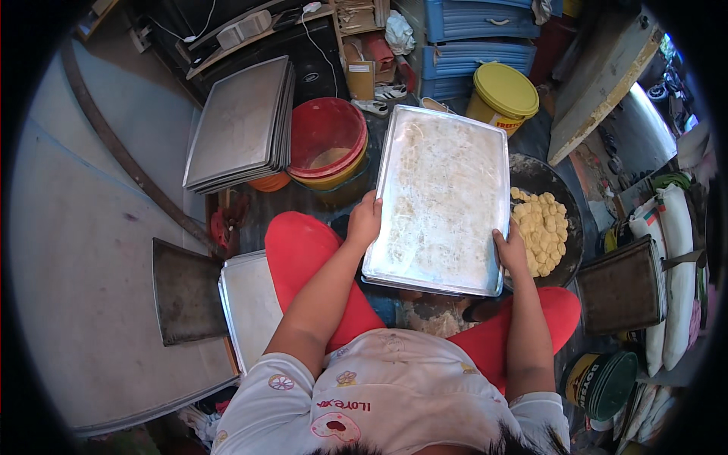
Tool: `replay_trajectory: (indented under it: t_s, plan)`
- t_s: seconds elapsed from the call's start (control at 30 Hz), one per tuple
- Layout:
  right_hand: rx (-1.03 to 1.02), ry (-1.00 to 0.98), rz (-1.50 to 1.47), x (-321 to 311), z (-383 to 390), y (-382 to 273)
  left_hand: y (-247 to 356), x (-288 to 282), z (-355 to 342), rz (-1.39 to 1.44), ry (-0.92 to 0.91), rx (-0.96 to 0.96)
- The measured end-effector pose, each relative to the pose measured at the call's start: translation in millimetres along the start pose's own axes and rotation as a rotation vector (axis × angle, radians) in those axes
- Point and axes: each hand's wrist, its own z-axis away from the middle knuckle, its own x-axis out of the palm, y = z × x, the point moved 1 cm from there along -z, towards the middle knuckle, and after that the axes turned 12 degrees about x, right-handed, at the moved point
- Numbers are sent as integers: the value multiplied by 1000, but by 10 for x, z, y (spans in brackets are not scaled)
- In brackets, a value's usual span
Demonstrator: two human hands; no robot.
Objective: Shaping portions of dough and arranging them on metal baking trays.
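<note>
A shiny metal baking tray (444, 197) lies flat and bare in front of me, above my knees. Its lower edge looks layered, so more trays may sit beneath it; I cannot tell how many. My left hand (365, 221) grips its left edge, fingers hidden under the rim. My right hand (513, 249) holds the right edge near the lower corner, its thumb on the rim. Just right of the tray, partly hidden by it, a wide black basin (574, 199) holds a heap of pale yellow dough pieces (542, 235).
A stack of trays (239, 121) stands at the far left, beside a red tub (326, 121) nested in others. A lidded yellow bucket (504, 95) stands behind the basin. Dark trays (622, 288) lean at my right; more trays (252, 303) lie by my left knee.
</note>
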Motion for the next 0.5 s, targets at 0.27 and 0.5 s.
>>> replay_trajectory:
  t_s: [0.27,0.5]
  plan:
    - [-19,5,-4,15,-33,40,12,-1,2,18,1,13]
    - [-58,49,23,58,-91,132,15,2,-2,12,-7,2]
